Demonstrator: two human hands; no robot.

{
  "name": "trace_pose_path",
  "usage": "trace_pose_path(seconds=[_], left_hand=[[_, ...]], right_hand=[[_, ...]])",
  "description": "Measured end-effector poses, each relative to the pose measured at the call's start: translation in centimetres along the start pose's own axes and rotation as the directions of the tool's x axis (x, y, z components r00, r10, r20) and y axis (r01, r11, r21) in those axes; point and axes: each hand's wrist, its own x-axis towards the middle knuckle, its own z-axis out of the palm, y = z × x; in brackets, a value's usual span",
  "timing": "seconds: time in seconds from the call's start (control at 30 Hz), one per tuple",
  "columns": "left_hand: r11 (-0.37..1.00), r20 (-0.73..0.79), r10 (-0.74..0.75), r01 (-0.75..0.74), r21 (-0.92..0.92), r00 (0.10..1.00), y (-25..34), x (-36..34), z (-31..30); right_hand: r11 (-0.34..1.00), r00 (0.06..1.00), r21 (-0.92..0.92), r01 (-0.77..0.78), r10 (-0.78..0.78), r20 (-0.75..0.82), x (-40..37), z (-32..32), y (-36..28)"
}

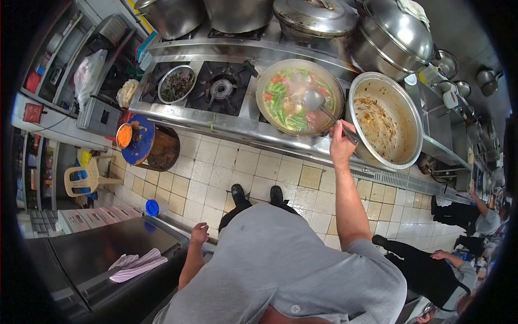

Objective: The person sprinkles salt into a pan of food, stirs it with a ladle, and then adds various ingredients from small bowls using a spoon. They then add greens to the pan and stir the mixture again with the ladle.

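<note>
My right hand [343, 144] is closed round the dark handle of a ladle [314, 100]. The ladle's metal bowl dips into a wide pot [261, 102] of cloudy, steaming soup with green vegetables, red pieces and pale chunks. Just right of that hand, a large metal basin [414, 121] tilts beside the pot, its inside smeared with brown residue. My left hand [199, 233] hangs low at my left side, near the edge of a steel cabinet [156, 237]. Its fingers look curled, and nothing shows in them.
A bowl of dark leafy greens [177, 84] sits on the stove left of a bare burner [220, 89]. Large lidded pots [315, 19] line the back. A bowl of orange shreds [124, 135] rests by a round wooden block [164, 148]. Other people [431, 270] stand at right.
</note>
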Motion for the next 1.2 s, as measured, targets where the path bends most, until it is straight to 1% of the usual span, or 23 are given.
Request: trace_pose_path(seconds=[0.07,0.17,0.27,0.33,0.43,0.53,0.57,0.63,0.67,0.77,0.87,0.97,1.07,1.17,1.2], left_hand=[[0.999,-0.005,-0.035,0.035,-0.003,0.999,0.6,-0.5,-0.3],[0.994,-0.003,-0.033,0.033,0.106,0.999,-0.5,0.0,-1.6],[0.995,0.003,-0.024,0.023,0.095,1.000,-2.1,1.1,-2.3],[0.995,-0.024,-0.024,0.026,0.099,0.999,-1.4,0.5,-2.0],[0.993,-0.037,-0.018,0.022,0.119,0.999,0.1,-0.2,-1.6],[0.994,-0.033,-0.037,0.040,0.105,0.999,1.9,-0.8,-0.9],[0.994,-0.033,-0.048,0.051,0.093,0.998,2.3,-0.9,-0.8],[0.961,0.034,0.110,-0.115,0.253,0.993,0.2,1.3,-1.7],[0.924,0.076,0.183,-0.198,0.327,0.980,-0.7,2.2,-2.0],[0.998,0.022,0.012,-0.013,0.054,1.000,1.2,1.5,-1.5],[0.999,0.014,-0.013,0.012,0.047,1.000,1.9,1.1,-1.3],[0.961,0.057,0.132,-0.142,0.239,0.990,0.2,1.7,-1.7],[0.996,0.037,-0.082,0.081,0.035,0.996,0.7,0.9,-1.4],[0.996,0.022,-0.073,0.071,0.059,0.997,0.6,0.3,-1.2],[0.995,0.020,-0.071,0.070,0.068,0.997,0.7,0.3,-1.1]], right_hand=[[1.000,1.000,0.013,-0.015,0.015,-0.002,0.2,-0.2,0.4],[0.999,0.999,0.016,-0.048,0.048,-0.023,0.5,-0.4,0.0],[0.991,0.992,0.065,-0.115,0.118,-0.054,1.1,-0.8,-0.7],[0.981,0.984,0.123,-0.151,0.161,-0.075,1.5,-1.3,-1.2],[0.979,0.982,0.126,-0.158,0.169,-0.081,1.9,-1.8,-1.2],[0.998,0.998,0.032,-0.060,0.060,-0.026,1.8,-1.6,-1.1],[1.000,1.000,0.030,-0.007,0.007,-0.018,1.8,-1.4,-1.0],[0.995,0.995,0.027,0.098,-0.098,-0.002,1.6,-0.9,-1.0],[0.994,0.994,0.024,0.108,-0.108,-0.004,1.6,-0.7,-1.0],[0.990,0.991,0.033,0.134,-0.133,-0.018,2.1,0.2,1.0],[1.000,1.000,0.002,0.007,-0.007,0.022,2.0,0.4,-0.3],[0.994,0.997,-0.078,0.070,-0.070,0.014,2.4,0.5,1.4],[0.994,0.998,-0.083,0.066,-0.066,-0.002,2.5,0.5,0.9],[0.999,0.999,0.003,-0.048,0.048,-0.008,2.8,-0.1,0.4],[0.996,0.997,0.038,-0.078,0.079,-0.026,2.8,-0.1,-0.8]])
